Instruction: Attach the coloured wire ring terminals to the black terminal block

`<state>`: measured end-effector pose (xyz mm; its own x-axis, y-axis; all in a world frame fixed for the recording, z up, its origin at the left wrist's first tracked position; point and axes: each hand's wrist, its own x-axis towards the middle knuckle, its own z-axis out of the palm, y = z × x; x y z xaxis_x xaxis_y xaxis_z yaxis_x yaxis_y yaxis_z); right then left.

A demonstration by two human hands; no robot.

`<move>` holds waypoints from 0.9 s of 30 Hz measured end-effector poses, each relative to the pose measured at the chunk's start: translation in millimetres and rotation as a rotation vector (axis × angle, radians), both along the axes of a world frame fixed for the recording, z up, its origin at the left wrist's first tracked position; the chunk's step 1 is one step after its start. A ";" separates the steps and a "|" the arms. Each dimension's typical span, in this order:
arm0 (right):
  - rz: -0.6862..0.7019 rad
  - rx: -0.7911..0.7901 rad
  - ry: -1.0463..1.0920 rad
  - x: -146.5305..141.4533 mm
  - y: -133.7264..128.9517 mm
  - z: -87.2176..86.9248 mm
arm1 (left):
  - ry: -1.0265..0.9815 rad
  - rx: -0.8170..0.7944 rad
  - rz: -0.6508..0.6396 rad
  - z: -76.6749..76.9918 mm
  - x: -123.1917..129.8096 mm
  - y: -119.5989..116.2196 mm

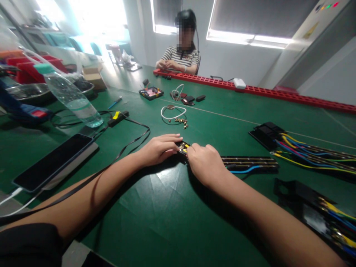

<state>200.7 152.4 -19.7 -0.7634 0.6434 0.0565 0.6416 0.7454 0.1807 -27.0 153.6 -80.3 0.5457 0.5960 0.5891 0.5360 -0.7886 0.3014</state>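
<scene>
Both hands meet at a small black part [183, 147] with brass and yellow pieces, at the middle of the green table [133, 218]. My left hand [162, 149] lies against its left side, fingers stretched over the far edge and thumb at the near edge. My right hand [204, 161] is closed at its right side, fingertips on or beside a yellow piece; what they pinch is too small to make out. From under the right hand a black strip [250, 163] with brass lines and a blue wire runs right. Small brass pieces [182, 121] lie beyond the hands.
A phone [55, 161], a tilted water bottle [73, 98] and a black cable [133, 142] are at left. Wired black assemblies [267, 134] lie at right. A white cable loop [174, 107] is ahead. Across the table, a person [182, 48] sits behind a red rail [258, 92].
</scene>
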 end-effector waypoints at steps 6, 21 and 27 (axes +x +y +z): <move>-0.007 -0.012 0.002 0.7 -0.8 2.9 | -0.008 -0.098 0.020 4.9 0.8 -3.0; -0.070 -0.065 -0.051 0.0 -10.9 14.9 | -0.038 -0.149 0.014 5.8 2.3 -5.2; -0.103 -0.050 -0.059 -2.0 -18.5 16.7 | 0.008 -0.046 0.012 1.4 1.5 -4.4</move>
<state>198.7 133.9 -3.0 -0.6943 0.7193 -0.0208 0.7044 0.6853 0.1848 -25.4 149.2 -78.9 0.5434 0.6285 0.5565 0.5476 -0.7678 0.3325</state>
